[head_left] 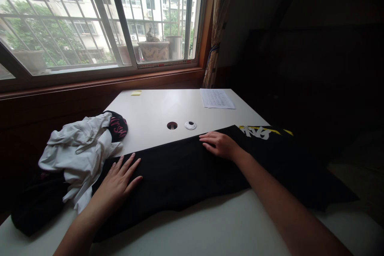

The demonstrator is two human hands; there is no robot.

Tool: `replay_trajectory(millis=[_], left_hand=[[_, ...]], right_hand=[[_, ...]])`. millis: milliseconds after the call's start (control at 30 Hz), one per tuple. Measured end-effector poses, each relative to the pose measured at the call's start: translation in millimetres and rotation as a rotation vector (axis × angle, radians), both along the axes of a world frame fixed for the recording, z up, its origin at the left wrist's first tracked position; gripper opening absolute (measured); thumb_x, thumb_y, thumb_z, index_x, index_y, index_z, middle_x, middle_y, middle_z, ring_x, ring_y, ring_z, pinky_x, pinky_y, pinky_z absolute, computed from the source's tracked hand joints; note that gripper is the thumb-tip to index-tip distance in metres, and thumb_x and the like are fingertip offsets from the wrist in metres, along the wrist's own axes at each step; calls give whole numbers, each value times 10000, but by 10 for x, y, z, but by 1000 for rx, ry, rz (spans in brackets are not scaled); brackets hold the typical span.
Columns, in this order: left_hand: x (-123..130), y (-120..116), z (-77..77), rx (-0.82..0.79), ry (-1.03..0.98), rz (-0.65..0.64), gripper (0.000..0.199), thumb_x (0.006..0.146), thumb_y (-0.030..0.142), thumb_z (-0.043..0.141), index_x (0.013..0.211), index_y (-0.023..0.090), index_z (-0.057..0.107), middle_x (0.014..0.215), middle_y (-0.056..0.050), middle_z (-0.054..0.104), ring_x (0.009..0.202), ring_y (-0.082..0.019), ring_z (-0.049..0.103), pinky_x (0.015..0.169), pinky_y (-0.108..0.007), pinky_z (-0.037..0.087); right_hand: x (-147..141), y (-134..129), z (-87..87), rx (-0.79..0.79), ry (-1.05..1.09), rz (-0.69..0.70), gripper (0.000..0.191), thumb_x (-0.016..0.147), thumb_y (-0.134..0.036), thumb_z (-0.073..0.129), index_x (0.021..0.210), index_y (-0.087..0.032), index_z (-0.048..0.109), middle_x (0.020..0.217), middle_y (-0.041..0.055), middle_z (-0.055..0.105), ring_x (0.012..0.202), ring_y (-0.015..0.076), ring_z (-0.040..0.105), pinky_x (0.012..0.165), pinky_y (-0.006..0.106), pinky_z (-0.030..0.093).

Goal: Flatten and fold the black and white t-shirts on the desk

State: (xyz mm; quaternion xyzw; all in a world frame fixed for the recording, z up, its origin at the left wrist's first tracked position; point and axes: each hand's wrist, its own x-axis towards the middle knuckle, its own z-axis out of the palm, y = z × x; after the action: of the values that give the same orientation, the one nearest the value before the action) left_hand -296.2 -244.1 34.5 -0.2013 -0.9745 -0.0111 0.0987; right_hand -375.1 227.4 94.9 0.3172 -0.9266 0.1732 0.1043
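Note:
A black garment (180,172) with a white and yellow print near its right end lies spread lengthwise across the white table. Its exact kind is hard to tell. On its left end rests my left hand (120,178), palm down with the fingers spread. My right hand (220,145) lies on the cloth near the far edge, left of the print, its fingers stretched out. Neither hand grips anything. Close to my left hand sits a crumpled heap of white cloth (81,144), with black cloth (119,127) bearing reddish lettering behind it.
The white table (150,108) stands below a barred window (99,20). Printed sheets (217,99) and a yellow note (136,93) lie at its far side. A cable hole (172,125) and a round white cover (190,125) are mid-table. A curtain (217,28) hangs beside the window.

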Motion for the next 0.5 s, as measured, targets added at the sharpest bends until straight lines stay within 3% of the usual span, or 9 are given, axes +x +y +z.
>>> replay_trajectory(millis=[67,167,333,500], left_hand=[[1,-3,2,-10,-2,-3,623,1027,576,417,1594,325,360,1685,-32,285,1541,-403,252,1201,-606,323],[3,1,13,-30,-17,-2,620,1026,574,423,1590,325,362,1680,-35,294,1538,-412,255,1188,-626,333],[10,13,42,-60,-45,4,609,1031,575,413,1586,331,363,1674,-22,303,1538,-414,249,1187,-635,329],[9,-2,46,-54,-58,-12,611,1031,583,411,1593,354,335,1677,-16,295,1539,-411,248,1185,-638,330]], right_hand=[[31,-166,-12,13,-50,88,385,1012,-429,535,1336,-293,692,1396,9,667,1312,237,595,1142,393,472],[18,-259,-95,51,-106,107,465,1034,-472,503,1460,-305,585,1541,4,536,1455,241,455,1237,431,353],[-80,-148,-206,138,-210,2,640,1044,-606,378,1591,-274,392,1675,35,294,1553,274,266,1281,505,207],[-127,-78,-225,161,-235,-86,679,1039,-649,310,1602,-274,370,1679,40,292,1568,265,217,1283,516,168]])
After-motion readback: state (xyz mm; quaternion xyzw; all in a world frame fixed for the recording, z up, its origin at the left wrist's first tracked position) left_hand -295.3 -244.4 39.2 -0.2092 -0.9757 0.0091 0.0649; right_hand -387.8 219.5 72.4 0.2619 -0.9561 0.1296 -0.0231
